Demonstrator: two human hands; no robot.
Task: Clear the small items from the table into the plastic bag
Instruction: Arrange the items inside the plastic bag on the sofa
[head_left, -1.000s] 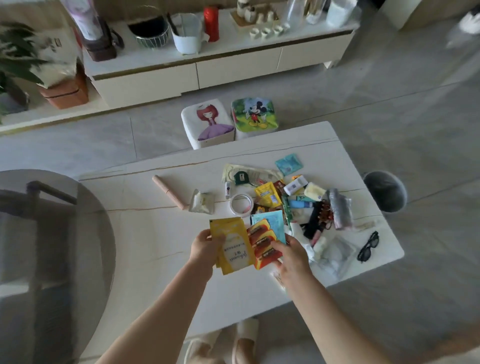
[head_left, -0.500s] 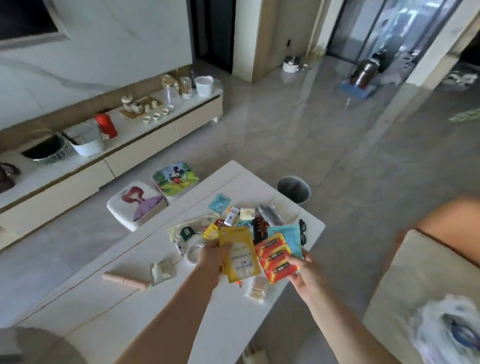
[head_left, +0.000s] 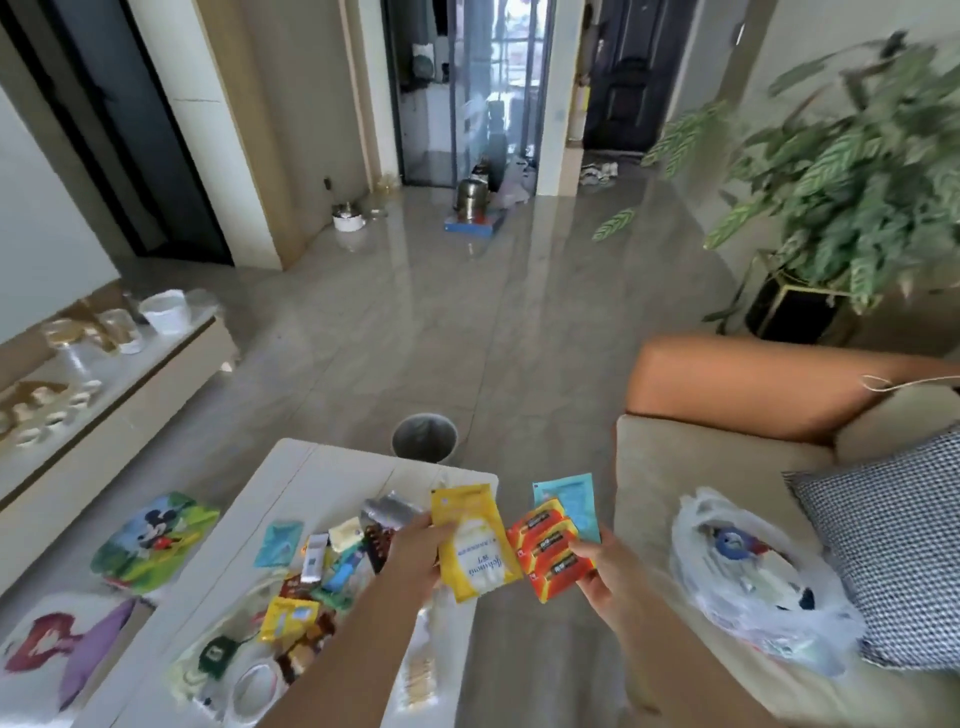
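My left hand (head_left: 415, 553) grips a yellow packet (head_left: 475, 545) with a white label. My right hand (head_left: 605, 569) holds a fan of red-orange sachets (head_left: 550, 548) with a teal packet (head_left: 569, 501) behind them. Both hands hover over the gap between the white table (head_left: 332, 467) and the sofa. A translucent plastic bag (head_left: 753, 577) with items inside lies open on the beige sofa seat (head_left: 670, 467), to the right of my right hand. Several small packets, a tape ring and a measuring tape remain scattered on the table (head_left: 296, 592).
A grey bin (head_left: 425, 436) stands on the floor beyond the table. A checked cushion (head_left: 893, 545) lies right of the bag. Two printed stools (head_left: 150, 540) stand left of the table. A large plant (head_left: 841, 192) stands at right, a low cabinet (head_left: 119, 405) at left.
The view has swung right from the table toward the sofa. Both hands have lifted the packets off the table and carried them right, closer to the plastic bag.
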